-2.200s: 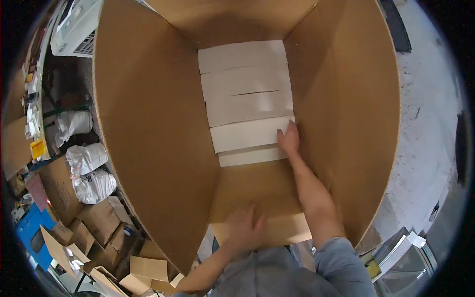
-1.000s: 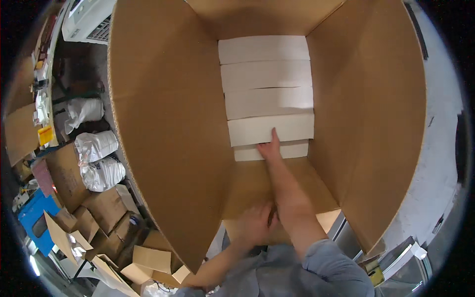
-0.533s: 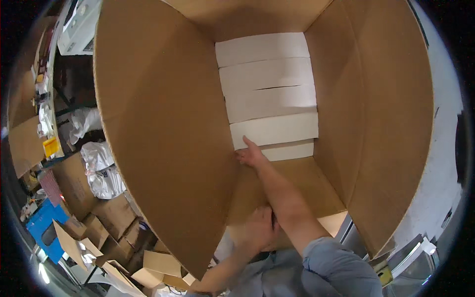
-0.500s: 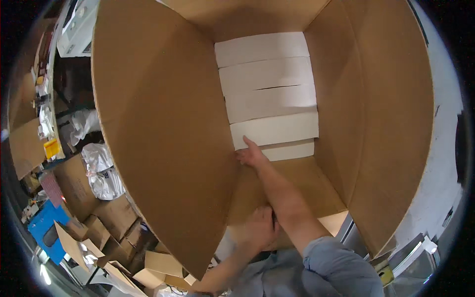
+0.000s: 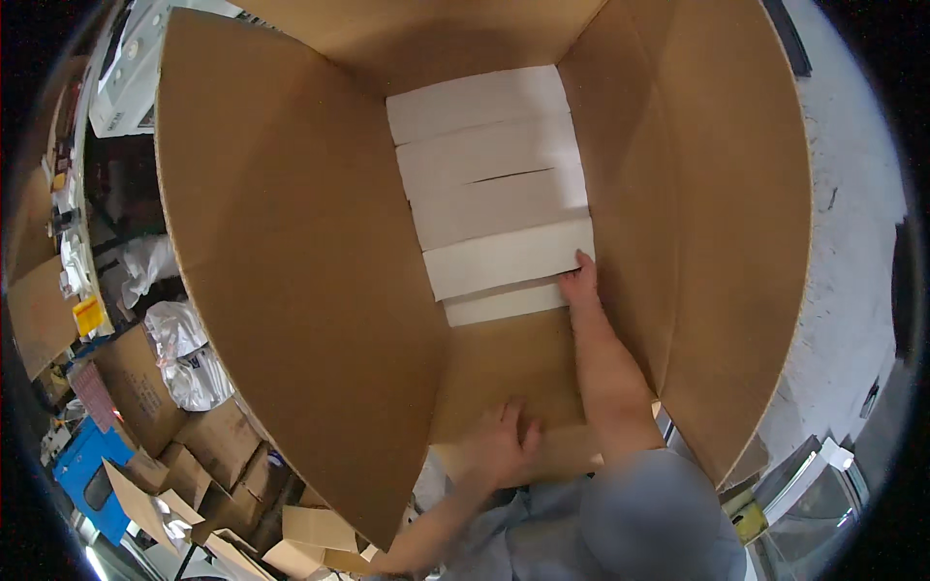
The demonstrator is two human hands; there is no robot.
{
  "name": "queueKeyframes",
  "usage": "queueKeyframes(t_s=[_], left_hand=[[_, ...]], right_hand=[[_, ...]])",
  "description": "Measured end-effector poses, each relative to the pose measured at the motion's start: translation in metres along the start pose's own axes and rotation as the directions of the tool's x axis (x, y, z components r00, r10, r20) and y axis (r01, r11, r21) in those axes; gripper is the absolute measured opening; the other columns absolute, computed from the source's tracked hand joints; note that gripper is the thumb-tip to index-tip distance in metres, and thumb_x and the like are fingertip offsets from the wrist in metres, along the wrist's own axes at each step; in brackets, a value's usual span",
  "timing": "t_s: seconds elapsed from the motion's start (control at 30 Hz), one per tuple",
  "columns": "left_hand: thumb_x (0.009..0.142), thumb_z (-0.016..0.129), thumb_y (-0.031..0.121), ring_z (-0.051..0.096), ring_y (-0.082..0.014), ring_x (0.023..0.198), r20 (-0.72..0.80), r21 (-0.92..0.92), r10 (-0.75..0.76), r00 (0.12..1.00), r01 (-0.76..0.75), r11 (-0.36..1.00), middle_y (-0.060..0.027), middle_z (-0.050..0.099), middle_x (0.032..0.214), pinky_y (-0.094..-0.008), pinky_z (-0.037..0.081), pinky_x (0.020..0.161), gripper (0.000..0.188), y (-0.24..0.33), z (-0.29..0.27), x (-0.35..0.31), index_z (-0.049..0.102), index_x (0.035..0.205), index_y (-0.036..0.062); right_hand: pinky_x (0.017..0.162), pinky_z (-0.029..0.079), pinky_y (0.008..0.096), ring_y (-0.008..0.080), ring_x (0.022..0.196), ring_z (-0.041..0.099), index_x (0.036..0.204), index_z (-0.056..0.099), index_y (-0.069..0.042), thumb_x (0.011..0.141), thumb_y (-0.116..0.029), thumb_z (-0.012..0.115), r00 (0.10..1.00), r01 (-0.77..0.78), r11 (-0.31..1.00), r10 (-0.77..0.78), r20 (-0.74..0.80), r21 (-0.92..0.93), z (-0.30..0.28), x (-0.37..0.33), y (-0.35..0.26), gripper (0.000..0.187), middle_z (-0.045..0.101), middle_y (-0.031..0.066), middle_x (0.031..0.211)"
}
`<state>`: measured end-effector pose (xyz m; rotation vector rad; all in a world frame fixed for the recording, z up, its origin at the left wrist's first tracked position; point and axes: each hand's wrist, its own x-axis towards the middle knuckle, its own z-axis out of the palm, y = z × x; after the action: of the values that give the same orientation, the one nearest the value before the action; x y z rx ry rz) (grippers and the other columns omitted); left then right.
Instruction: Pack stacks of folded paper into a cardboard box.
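Note:
Inside a large open brown carton (image 5: 300, 223), several flat white boxes (image 5: 484, 145) lie side by side in a row. The nearer raised white box (image 5: 509, 255) overlaps a lower white box (image 5: 504, 303) at the near end. My right hand (image 5: 579, 283) is at the raised box's right near corner, thumb on its top and the other fingers curled at its front edge, partly hidden. My left hand (image 5: 504, 447) is over the carton's near side, blurred, with its fingers apart and nothing seen in it.
Left of the carton are silver wrapped packages (image 5: 189, 358), opened small cartons (image 5: 315, 528) and a blue panel (image 5: 92, 465). A white machine (image 5: 145, 68) stands at the far left. A pale wall or floor surface (image 5: 852, 223) runs along the right.
My right hand has moved from the raised white box's left corner to its right corner. My left hand has lifted slightly and its fingers have spread. The view has shifted a little.

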<state>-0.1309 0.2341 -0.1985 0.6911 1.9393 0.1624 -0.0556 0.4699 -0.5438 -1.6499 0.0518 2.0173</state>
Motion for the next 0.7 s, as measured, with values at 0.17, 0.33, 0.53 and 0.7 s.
queueKeyframes(t_s=[0.17, 0.33, 0.53, 0.7], left_hand=[[0.095, 0.05, 0.043, 0.061, -0.0357, 0.109, -0.027, -0.005, 0.025, 0.999, -0.025, 1.0, -0.0178, 0.062, 0.121, -0.0475, 0.05, 0.092, 0.052, -0.003, -0.002, 0.0, 0.057, 0.129, 0.0054], [0.093, 0.052, 0.042, 0.063, -0.0358, 0.104, -0.128, 0.046, 0.095, 0.987, -0.09, 0.995, -0.0181, 0.063, 0.118, -0.0472, 0.051, 0.089, 0.051, -0.007, -0.005, -0.006, 0.057, 0.127, 0.0049], [0.092, 0.052, 0.042, 0.065, -0.0359, 0.094, -0.271, 0.089, 0.157, 0.95, -0.138, 0.986, -0.0176, 0.067, 0.102, -0.0494, 0.053, 0.079, 0.045, -0.025, 0.016, -0.004, 0.062, 0.115, 0.0039], [0.093, 0.049, 0.044, 0.066, -0.0356, 0.094, -0.142, 0.1, 0.091, 0.986, -0.077, 0.992, -0.0162, 0.07, 0.098, -0.0487, 0.051, 0.081, 0.042, 0.01, 0.003, -0.01, 0.068, 0.107, 0.0095]], right_hand=[[0.103, 0.043, 0.0425, 0.0275, 0.113, 0.056, 0.123, 0.055, -0.007, 0.092, -0.025, 0.061, 0.987, 0.02, 1.0, -0.016, -0.161, 0.024, 0.008, -0.005, -0.008, 0.037, 0.059, 0.0092, 0.122], [0.085, 0.049, 0.0392, 0.0268, 0.095, 0.061, 0.111, 0.062, -0.001, 0.086, -0.028, 0.07, 0.876, 0.147, 0.835, -0.358, -0.322, -0.53, 0.038, -0.039, 0.008, 0.037, 0.064, 0.0099, 0.105], [0.081, 0.05, 0.0436, 0.0277, 0.093, 0.063, 0.115, 0.061, 0.004, 0.083, -0.03, 0.074, 0.826, 0.276, 0.27, -0.558, 0.084, -0.922, 0.046, -0.091, 0.005, 0.048, 0.068, 0.0151, 0.099], [0.087, 0.051, 0.039, 0.0241, 0.1, 0.064, 0.123, 0.059, 0.004, 0.083, -0.027, 0.074, 0.788, 0.488, 0.112, -0.484, 0.382, -0.865, 0.011, -0.139, -0.028, 0.053, 0.069, 0.015, 0.108]])
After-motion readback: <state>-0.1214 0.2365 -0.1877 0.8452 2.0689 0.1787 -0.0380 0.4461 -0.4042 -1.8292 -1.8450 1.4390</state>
